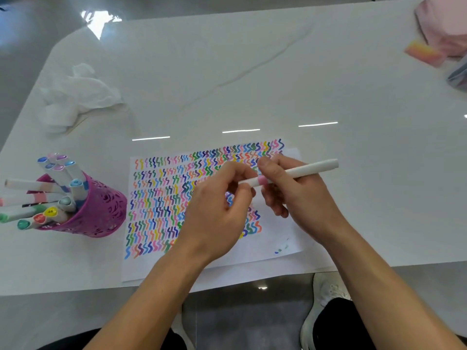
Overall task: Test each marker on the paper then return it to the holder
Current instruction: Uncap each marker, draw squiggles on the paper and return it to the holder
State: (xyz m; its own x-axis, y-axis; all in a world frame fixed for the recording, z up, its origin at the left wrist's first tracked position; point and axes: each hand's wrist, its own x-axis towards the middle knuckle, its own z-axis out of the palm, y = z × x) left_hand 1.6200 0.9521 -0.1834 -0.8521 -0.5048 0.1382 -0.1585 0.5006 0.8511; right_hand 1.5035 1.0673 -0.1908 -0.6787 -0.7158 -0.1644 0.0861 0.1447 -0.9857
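The marker (300,171) is held in the air just above the paper (275,248), lying almost level, with a pink band near its left end. The right hand (293,193) has its fingers curled round the white barrel, and the left hand (217,213) pinches the short end piece, probably the cap (249,182), between thumb and fingers. Both hands therefore have hold of the same marker. I cannot tell if the cap is going on or coming off, because the tip is hidden. The paper is already filled with many rows of small zigzag strokes in many colours. Only a strip at its right side and the lower right corner is bare, so I judge that most of the testing is done. This marker must yet go back to the holder (101,213), a purple basket well to the left of the paper, where many other markers (60,173) stick out, leaning outward. How many of them are untested cannot be known. Farther back on the white worktop (252,84) lies a crumpled tissue (73,97).
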